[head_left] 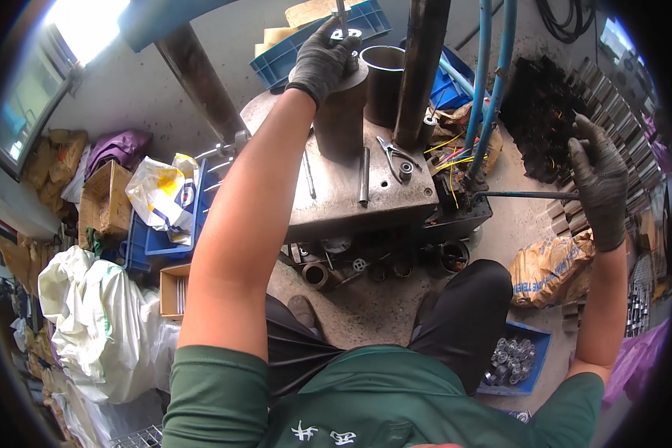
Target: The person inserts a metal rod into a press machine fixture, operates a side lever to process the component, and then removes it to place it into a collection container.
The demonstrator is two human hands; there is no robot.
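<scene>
My left hand (325, 63), in a dark grey work glove, reaches over an upright steel cylinder (340, 123). Its fingers are closed round a small shiny metal part (346, 34) on top, mostly hidden by the glove. A thin vertical rod (341, 11) comes down onto that part from above. To the right, my gloved right hand (601, 175) is raised with its fingers apart. The end of a long dark lever bar (526, 195) meets its palm, but the fingers do not wrap round it. The cylinder stands on a worn metal press table (336, 198).
Pliers (390, 153), a small ring (405, 172) and a steel pin (364, 175) lie on the table. Blue hoses (479, 82) hang at its right. A blue bin (534, 366) of metal parts and a brown paper sack (549, 272) sit by my right leg. White sacks (89, 321) stand left.
</scene>
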